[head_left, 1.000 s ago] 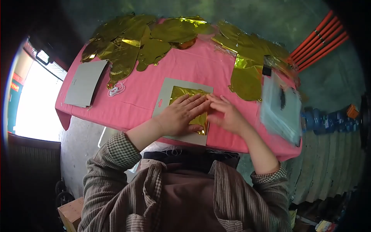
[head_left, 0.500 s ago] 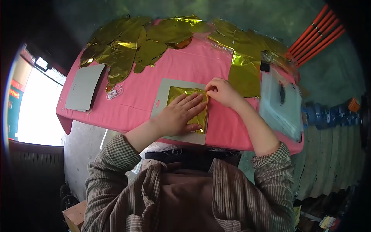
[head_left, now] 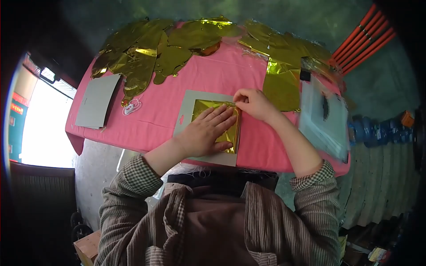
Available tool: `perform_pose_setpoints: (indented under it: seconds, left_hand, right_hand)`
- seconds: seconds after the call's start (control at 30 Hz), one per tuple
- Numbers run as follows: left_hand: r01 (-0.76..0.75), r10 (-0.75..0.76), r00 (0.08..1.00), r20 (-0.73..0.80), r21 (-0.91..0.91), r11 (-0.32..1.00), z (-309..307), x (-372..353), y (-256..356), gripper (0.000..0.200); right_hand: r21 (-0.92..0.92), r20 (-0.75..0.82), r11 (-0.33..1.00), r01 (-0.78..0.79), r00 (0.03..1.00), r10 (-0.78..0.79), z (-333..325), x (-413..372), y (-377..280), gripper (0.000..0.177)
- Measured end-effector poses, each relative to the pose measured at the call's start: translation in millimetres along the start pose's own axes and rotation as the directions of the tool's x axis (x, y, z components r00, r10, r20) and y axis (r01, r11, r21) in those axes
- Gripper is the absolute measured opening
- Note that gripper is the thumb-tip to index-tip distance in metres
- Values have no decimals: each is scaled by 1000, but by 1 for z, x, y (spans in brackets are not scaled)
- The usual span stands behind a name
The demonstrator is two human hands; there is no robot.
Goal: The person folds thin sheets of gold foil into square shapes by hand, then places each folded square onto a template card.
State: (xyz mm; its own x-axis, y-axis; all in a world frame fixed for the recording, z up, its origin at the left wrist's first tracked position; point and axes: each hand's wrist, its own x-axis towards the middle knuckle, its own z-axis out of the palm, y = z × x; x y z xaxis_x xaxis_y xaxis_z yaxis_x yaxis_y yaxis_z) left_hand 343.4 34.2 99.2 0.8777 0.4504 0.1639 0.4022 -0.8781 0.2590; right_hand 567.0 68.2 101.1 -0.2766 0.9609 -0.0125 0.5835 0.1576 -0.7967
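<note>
My left hand point(head_left: 206, 131) lies flat with spread fingers on a folded gold foil sheet point(head_left: 230, 133). Beneath the foil is a grey card point(head_left: 190, 98) with a small cut-out at its left side, resting on the pink cloth. At the foil's upper right corner, my right hand point(head_left: 254, 104) is closed in a pinch, thumb and forefinger together at the edge. Whatever lies between those fingertips is too small to make out.
Gold foil shapes point(head_left: 142, 62) cover the back of the pink-clothed table point(head_left: 155, 111). Grey cards point(head_left: 95, 102) and a white cord point(head_left: 132, 106) lie left, clear plastic sleeves point(head_left: 317, 124) right. Orange poles point(head_left: 364, 40) stand beyond the back right corner.
My right hand has shifted slightly left and up along the foil's top right corner. My left hand stays flat on the foil.
</note>
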Motion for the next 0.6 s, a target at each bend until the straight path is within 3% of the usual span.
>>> perform_pose_setpoints:
  seconds: [0.1,0.3,0.43,0.5,0.6]
  left_hand:
    - [3,-3,1000,16,0,1000,-1,0,0,70]
    - [-2,2,999,33,-7,1000,-3,1,0,70]
    - [7,-7,999,33,1,1000,-1,0,0,70]
    - [14,-14,999,51,6,1000,-2,1,1,70]
    - [11,-11,999,42,5,1000,-1,0,1,71]
  right_hand:
    - [-128,-52,985,114,991,-121,8,1,9,9]
    - [-147,61,983,107,993,-99,-1,4,7,10]
    - [-109,-29,987,116,992,-119,5,-1,-1,11]
    - [-206,-31,961,186,980,-196,11,-1,3,13]
    - [-272,-22,952,140,988,-152,14,-1,-4,14]
